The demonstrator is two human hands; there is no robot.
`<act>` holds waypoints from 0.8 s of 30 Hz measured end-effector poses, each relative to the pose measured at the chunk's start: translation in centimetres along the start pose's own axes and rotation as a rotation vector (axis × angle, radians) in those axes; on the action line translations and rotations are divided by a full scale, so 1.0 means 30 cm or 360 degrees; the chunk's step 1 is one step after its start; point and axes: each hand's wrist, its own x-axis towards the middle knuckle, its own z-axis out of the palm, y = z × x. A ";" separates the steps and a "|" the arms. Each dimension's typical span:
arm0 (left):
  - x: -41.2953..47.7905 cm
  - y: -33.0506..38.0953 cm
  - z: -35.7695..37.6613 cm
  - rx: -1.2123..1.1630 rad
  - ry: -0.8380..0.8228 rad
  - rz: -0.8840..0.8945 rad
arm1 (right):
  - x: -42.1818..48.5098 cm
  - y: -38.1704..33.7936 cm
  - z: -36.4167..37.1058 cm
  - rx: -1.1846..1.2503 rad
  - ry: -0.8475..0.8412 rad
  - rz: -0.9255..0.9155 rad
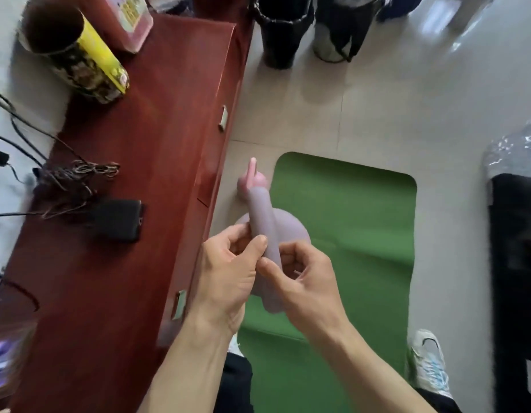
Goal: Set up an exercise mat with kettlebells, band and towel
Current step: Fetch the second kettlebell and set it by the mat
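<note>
- Currently, the left grip (228, 269) is clenched on a mauve band (265, 222), thumb pressed against the strap's near side.
- The right grip (303, 278) grasps the same band just beside the left, fingers curled round it, the two thumbs touching or nearly so.
- The band is held in the air, one strap running away from the hands and a loop bulging behind them. It is over the left edge of the green mat (347, 210).
- The mat lies flat on the tiled floor (377, 114), alongside the red-brown table (157, 144).
- On the table are a dark phone (115, 219), tangled cables (76, 174) and a yellow-and-black tin (76, 58).
- A white shoe (428, 362) stands on the floor at the mat's right edge.
- A pink shape at the band's far end is too blurred to identify.
</note>
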 end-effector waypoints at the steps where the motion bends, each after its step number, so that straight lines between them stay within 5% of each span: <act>1: 0.055 -0.046 -0.014 0.0003 0.0016 -0.0020 | 0.046 0.045 0.021 -0.0014 -0.0006 0.0020; 12: 0.521 -0.524 -0.146 0.0144 0.0219 -0.0199 | 0.454 0.544 0.224 -0.0190 -0.0100 0.0132; 24: 0.816 -0.732 -0.244 0.0202 0.0305 -0.0275 | 0.707 0.817 0.381 -0.0209 -0.0100 0.0163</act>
